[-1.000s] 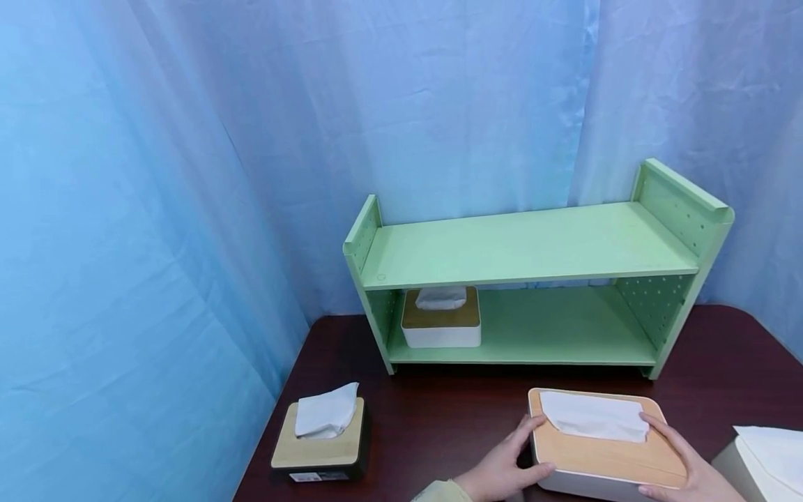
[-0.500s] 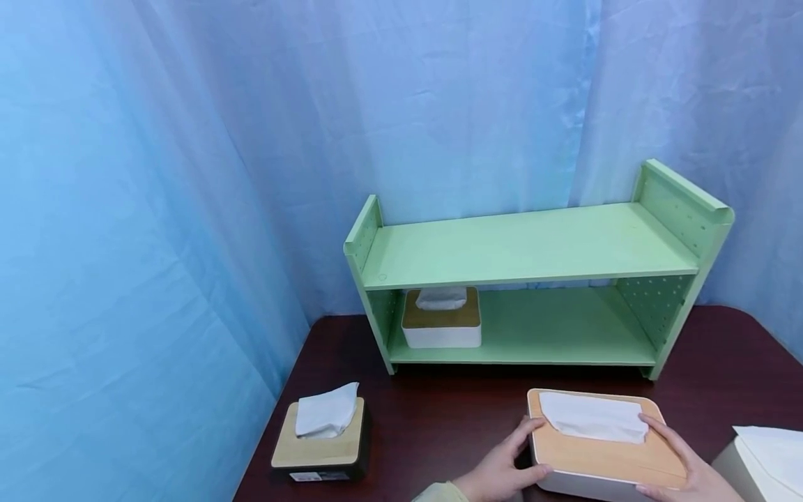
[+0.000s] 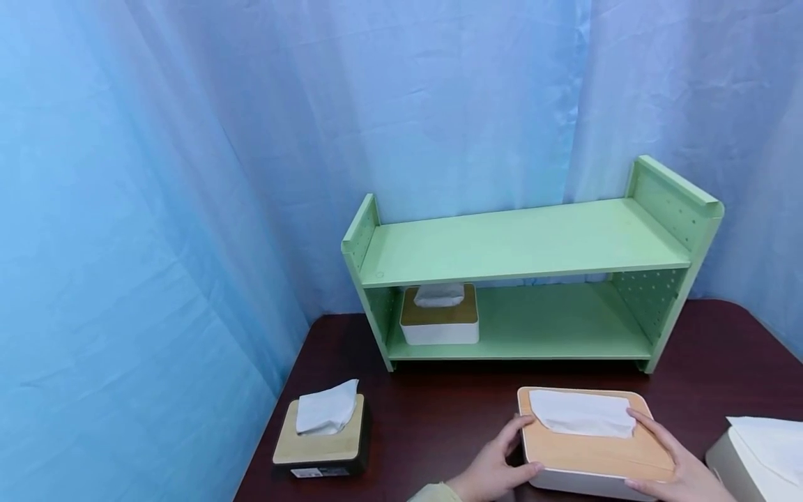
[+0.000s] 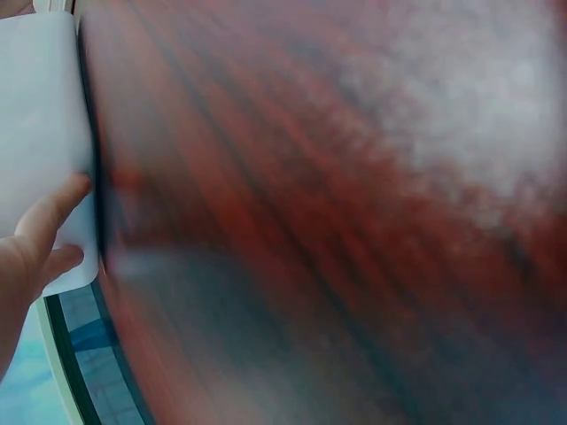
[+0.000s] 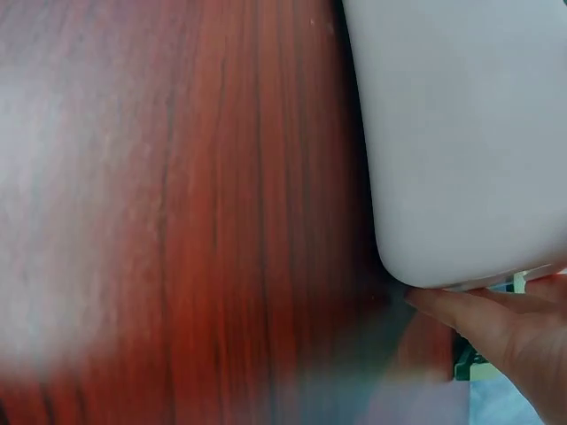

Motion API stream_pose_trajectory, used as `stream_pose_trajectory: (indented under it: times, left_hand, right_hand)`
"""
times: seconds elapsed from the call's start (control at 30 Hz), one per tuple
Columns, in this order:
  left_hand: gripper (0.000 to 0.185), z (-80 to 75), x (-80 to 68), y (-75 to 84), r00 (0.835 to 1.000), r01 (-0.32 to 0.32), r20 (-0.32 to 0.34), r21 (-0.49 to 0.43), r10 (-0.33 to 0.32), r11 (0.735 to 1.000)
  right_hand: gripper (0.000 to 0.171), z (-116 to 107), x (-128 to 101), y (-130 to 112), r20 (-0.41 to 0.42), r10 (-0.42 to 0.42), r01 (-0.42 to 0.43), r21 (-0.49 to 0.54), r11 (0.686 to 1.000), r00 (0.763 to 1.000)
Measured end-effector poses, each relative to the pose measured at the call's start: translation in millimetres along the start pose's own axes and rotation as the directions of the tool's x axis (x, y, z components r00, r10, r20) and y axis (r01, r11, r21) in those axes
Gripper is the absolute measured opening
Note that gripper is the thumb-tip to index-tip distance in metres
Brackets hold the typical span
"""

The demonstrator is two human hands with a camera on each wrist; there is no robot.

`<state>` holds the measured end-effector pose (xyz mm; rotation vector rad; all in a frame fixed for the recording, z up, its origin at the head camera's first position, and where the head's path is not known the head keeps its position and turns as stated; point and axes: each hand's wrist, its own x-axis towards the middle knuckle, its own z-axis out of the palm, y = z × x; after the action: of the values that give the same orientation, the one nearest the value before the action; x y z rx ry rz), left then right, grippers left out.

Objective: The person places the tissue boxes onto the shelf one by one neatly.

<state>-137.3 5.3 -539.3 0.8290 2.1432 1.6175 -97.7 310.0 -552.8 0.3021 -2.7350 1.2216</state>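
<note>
Head view: both hands, left hand (image 3: 495,470) and right hand (image 3: 674,468), are gripping the tissue box (image 3: 590,446) sides; keeping it level and squeezing evenly seems wise.

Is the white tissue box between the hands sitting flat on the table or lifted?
Cannot tell for sure. The tissue box looks level, wooden lid up, left hand and right hand gripping its ends; its underside is hidden.

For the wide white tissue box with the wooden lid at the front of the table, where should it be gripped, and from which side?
Probably by its two short ends, one hand from each side. The wide tissue box looks too broad for one hand, and tissue covers the lid's middle. The left hand and right hand already clasp it that way.
</note>
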Motion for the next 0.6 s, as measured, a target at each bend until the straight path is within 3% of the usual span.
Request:
stream_pose_trajectory:
  times: [0.33, 0.5, 0.6]
  left_hand:
    - [0.059, -7.9, -5.6, 5.7, 0.999, 0.014, -0.041, -0.096, -0.018, 0.995]
    - [0.059, -11.3, -6.5, 5.5, 0.997, -0.035, -0.073, -0.17, 0.023, 0.985]
    - [0.058, -12.7, -8.8, 3.4, 0.995, -0.066, -0.09, -0.175, 0.051, 0.982]
  right_hand:
    - [0.099, 6, 8, -17, -0.005, -0.024, 0.024, 0.028, 0.999, 1.0]
    - [0.099, 7, 13, -25, 0.006, 0.004, -0.004, 0.032, 0.999, 1.0]
    - [0.1, 11, 15, -27, -0.009, -0.029, 0.029, 0.075, 0.997, 1.0]
